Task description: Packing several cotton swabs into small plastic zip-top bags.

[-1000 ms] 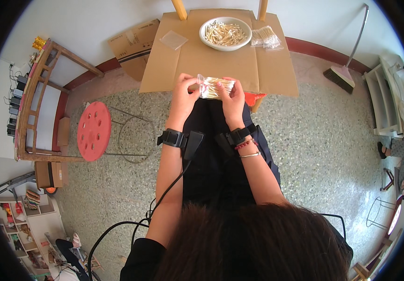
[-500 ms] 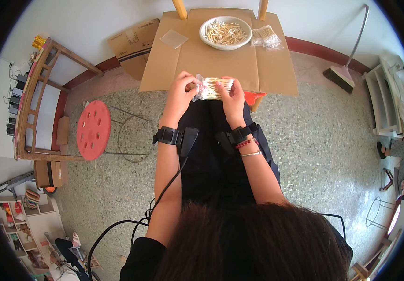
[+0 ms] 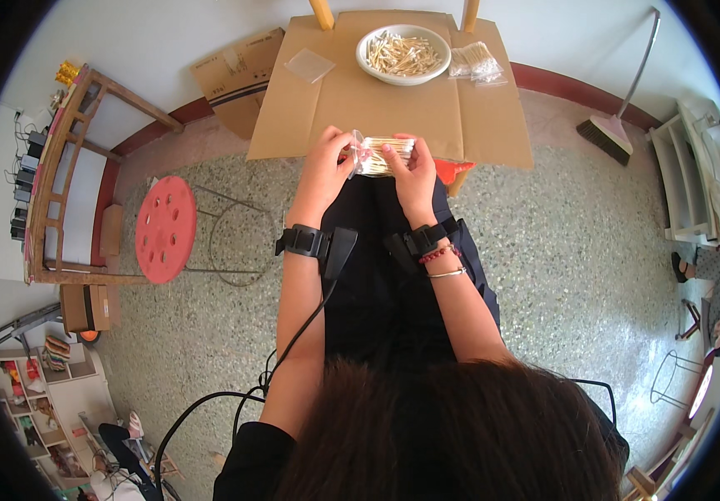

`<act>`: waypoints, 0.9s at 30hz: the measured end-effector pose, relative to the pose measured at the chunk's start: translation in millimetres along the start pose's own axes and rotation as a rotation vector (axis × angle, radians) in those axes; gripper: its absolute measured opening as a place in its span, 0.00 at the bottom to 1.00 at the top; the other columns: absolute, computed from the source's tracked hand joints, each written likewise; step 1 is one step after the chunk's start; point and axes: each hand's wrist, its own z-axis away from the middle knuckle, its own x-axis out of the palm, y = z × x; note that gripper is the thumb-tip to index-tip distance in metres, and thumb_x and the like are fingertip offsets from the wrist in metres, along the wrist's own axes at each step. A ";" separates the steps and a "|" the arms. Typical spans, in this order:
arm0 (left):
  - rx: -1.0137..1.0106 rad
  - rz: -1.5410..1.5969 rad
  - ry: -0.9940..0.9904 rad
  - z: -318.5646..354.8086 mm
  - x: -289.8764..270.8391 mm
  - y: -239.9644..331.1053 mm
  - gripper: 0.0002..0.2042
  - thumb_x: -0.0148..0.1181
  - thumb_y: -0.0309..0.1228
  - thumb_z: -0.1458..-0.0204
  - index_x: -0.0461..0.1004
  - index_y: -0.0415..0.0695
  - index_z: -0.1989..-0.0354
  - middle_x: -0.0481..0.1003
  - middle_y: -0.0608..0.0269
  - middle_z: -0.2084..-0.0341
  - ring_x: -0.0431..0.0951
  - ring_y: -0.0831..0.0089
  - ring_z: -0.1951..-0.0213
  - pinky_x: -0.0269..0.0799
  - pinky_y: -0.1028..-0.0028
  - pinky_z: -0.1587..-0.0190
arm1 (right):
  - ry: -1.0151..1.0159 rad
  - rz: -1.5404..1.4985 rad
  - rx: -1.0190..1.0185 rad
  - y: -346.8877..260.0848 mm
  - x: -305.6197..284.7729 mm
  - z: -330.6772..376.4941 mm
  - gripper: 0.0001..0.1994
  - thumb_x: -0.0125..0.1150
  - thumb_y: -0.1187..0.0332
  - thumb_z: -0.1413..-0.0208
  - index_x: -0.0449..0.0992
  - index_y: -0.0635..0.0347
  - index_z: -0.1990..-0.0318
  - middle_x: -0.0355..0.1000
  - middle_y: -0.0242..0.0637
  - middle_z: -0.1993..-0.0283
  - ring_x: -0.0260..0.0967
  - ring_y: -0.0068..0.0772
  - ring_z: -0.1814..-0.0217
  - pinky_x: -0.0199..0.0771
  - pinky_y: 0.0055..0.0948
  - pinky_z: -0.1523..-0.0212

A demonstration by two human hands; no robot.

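Note:
Over my lap, close to the near edge of the cardboard-covered surface, my right hand (image 3: 412, 164) is closed round a bundle of cotton swabs (image 3: 381, 154) lying sideways. My left hand (image 3: 330, 157) pinches a small clear plastic bag (image 3: 356, 159), whose mouth sits around the left end of the bundle. How far the swabs reach into the bag is hard to make out. Farther off stands a white bowl (image 3: 406, 80) heaped with loose cotton swabs (image 3: 403, 54). Right of it lie filled clear bags of swabs (image 3: 478, 63), and to its left a flat clear bag (image 3: 309, 66).
The cardboard sheet (image 3: 293, 125) covers the work surface. A red round stool (image 3: 166, 230) stands at the left, and a broom (image 3: 610, 138) leans on the wall at the right. Black cables (image 3: 293, 338) run along my left arm from the wrist strap.
My left hand has shifted very slightly, and the bag's mouth has changed shape at the swabs' left end. My right hand keeps its hold on the bundle.

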 end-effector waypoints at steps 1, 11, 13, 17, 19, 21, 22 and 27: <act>0.004 -0.055 -0.039 -0.5 -0.3 0.9 0.07 0.60 0.24 0.51 0.69 0.37 0.67 0.64 0.63 0.73 0.65 0.73 0.75 0.64 0.75 0.69 | 0.002 0.032 -0.011 0.1 -0.4 0.1 0.12 0.64 0.73 0.48 0.70 0.66 0.58 0.73 0.33 0.66 0.69 0.16 0.64 0.70 0.17 0.64; 0.068 -0.073 -0.155 -1.4 -5.5 -5.9 0.11 0.53 0.21 0.47 0.66 0.36 0.55 0.64 0.60 0.69 0.67 0.70 0.68 0.66 0.74 0.61 | -0.021 0.141 -0.026 -1.5 -0.8 -0.3 0.12 0.64 0.72 0.48 0.70 0.65 0.58 0.73 0.32 0.67 0.68 0.15 0.66 0.70 0.18 0.65; 0.044 -0.040 -0.163 -1.8 -4.8 -7.0 0.11 0.53 0.21 0.47 0.66 0.35 0.56 0.64 0.60 0.69 0.67 0.71 0.68 0.65 0.75 0.62 | -0.025 0.105 -0.020 -2.3 -0.8 -1.5 0.12 0.64 0.72 0.48 0.70 0.66 0.59 0.73 0.32 0.67 0.68 0.16 0.66 0.70 0.18 0.65; -0.015 0.062 -0.161 -3.1 -2.6 -7.9 0.10 0.53 0.20 0.48 0.67 0.35 0.57 0.63 0.62 0.70 0.66 0.74 0.69 0.64 0.76 0.64 | -0.029 0.016 0.015 -4.7 0.0 -0.9 0.12 0.64 0.72 0.48 0.70 0.66 0.59 0.74 0.33 0.67 0.69 0.17 0.66 0.70 0.18 0.65; -0.024 0.060 -0.137 -4.5 -0.2 -7.2 0.10 0.53 0.20 0.48 0.67 0.35 0.57 0.64 0.61 0.70 0.66 0.74 0.69 0.64 0.76 0.64 | -0.024 0.065 -0.003 -3.8 1.0 -0.1 0.12 0.64 0.71 0.48 0.70 0.66 0.59 0.74 0.33 0.67 0.69 0.17 0.66 0.70 0.19 0.65; -0.032 0.058 -0.113 -5.8 0.7 -6.6 0.09 0.53 0.20 0.48 0.67 0.35 0.58 0.64 0.60 0.70 0.65 0.74 0.69 0.64 0.76 0.65 | -0.019 0.115 -0.021 -1.8 -0.1 -0.6 0.12 0.65 0.71 0.49 0.70 0.66 0.59 0.74 0.33 0.67 0.69 0.17 0.66 0.70 0.19 0.65; -0.028 -0.015 -0.149 -6.8 -0.4 -4.6 0.09 0.53 0.21 0.47 0.67 0.35 0.58 0.64 0.59 0.70 0.66 0.72 0.70 0.64 0.75 0.64 | -0.012 0.143 -0.038 -1.1 -0.6 -0.6 0.13 0.65 0.71 0.49 0.71 0.66 0.59 0.74 0.33 0.68 0.69 0.17 0.67 0.70 0.19 0.65; 0.070 -0.151 -0.171 -3.2 -1.8 -9.7 0.09 0.52 0.23 0.46 0.66 0.36 0.57 0.65 0.57 0.69 0.67 0.66 0.68 0.65 0.72 0.62 | 0.003 0.261 -0.080 0.7 0.4 1.0 0.13 0.66 0.70 0.50 0.71 0.65 0.60 0.74 0.35 0.69 0.70 0.18 0.68 0.70 0.20 0.67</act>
